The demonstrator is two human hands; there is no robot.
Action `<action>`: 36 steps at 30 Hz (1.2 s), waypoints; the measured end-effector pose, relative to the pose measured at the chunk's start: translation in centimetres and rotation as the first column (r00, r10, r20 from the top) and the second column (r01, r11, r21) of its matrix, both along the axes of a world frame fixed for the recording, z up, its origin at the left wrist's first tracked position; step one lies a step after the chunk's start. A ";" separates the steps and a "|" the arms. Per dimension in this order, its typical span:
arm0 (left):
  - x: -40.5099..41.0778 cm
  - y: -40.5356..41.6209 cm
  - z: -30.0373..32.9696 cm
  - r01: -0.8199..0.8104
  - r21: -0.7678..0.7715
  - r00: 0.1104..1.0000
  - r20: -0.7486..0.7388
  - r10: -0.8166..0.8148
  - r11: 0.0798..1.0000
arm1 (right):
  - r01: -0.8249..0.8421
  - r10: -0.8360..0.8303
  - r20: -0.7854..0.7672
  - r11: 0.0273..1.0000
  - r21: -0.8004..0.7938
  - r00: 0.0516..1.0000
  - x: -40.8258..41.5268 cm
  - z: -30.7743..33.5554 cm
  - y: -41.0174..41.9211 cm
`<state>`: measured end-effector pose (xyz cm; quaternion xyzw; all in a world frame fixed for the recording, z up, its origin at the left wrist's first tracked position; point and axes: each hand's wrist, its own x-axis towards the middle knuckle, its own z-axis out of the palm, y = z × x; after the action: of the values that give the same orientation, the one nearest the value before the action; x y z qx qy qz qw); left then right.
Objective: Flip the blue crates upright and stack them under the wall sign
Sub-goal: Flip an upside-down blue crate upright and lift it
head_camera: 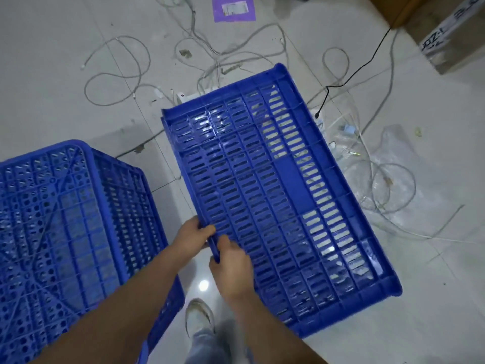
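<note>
1. Gripping the near-left edge of a tilted blue slotted plastic crate (275, 195), left hand (193, 239) and right hand (231, 264) curl their fingers round it, forearms extended forward.
2. Beside it, a second blue perforated plastic crate (65, 232) sits upside down on the pale tiled floor (52, 74).

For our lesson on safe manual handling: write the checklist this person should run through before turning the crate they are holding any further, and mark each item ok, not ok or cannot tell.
1. Both hands on the crate: ok. The left hand and right hand grip the near edge of the tilted crate.
2. Hands spread for balance: not ok. They sit close together on one edge.
3. Floor free of trip hazards: not ok. Loose cables and plastic wrap lie beside the crate.
4. Foot clear of the crate: ok. The shoe stands apart from it.
5. Second crate out of the way: cannot tell. It sits upside down close on the left.
6. Wall sign spot free: cannot tell, not in view.
</note>
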<state>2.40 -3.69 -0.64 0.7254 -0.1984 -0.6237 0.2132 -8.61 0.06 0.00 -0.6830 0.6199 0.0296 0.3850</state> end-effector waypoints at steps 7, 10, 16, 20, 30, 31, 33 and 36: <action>0.2 0.0 -0.7 -0.031 0.042 0.999 0.009 0.031 0.999 | -0.043 0.043 -0.045 0.999 -0.001 0.998 0.8 -0.8 -0.1; -0.1 -0.2 -0.1 -0.048 0.062 0.999 0.020 0.046 0.997 | -0.091 0.091 -0.009 0.996 0.010 0.996 0.2 -0.7 -0.6; -2.5 1.0 1.6 0.117 -0.064 0.853 0.517 -0.067 0.991 | 0.016 -0.027 0.137 0.997 0.077 0.990 -4.9 1.5 -3.0; -5.1 1.6 3.0 0.414 -0.006 0.651 0.701 -0.291 0.910 | 0.232 -0.236 -0.016 0.962 -0.146 0.972 -11.9 3.2 -6.7; -10.2 1.2 3.0 0.604 0.238 0.530 0.593 -0.606 0.761 | 0.442 -0.401 -0.210 0.870 0.219 0.892 -22.2 1.8 -11.5; -10.1 1.5 2.8 0.623 0.239 0.499 0.612 -0.614 0.745 | 0.464 -0.430 -0.188 0.860 0.210 0.883 -22.1 1.6 -11.5; -9.6 2.3 2.5 0.662 0.242 0.446 0.634 -0.632 0.710 | 0.505 -0.489 -0.126 0.843 0.184 0.863 -22.4 1.1 -11.4; -9.0 3.3 2.1 0.692 0.236 0.411 0.649 -0.641 0.682 | 0.578 -0.602 0.022 0.777 0.251 0.798 -23.2 0.8 -11.5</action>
<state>-6.58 -0.38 1.43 0.7534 -0.5550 -0.3327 -0.1170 -31.86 -11.41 0.80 -0.4052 0.7746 -0.0552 0.4825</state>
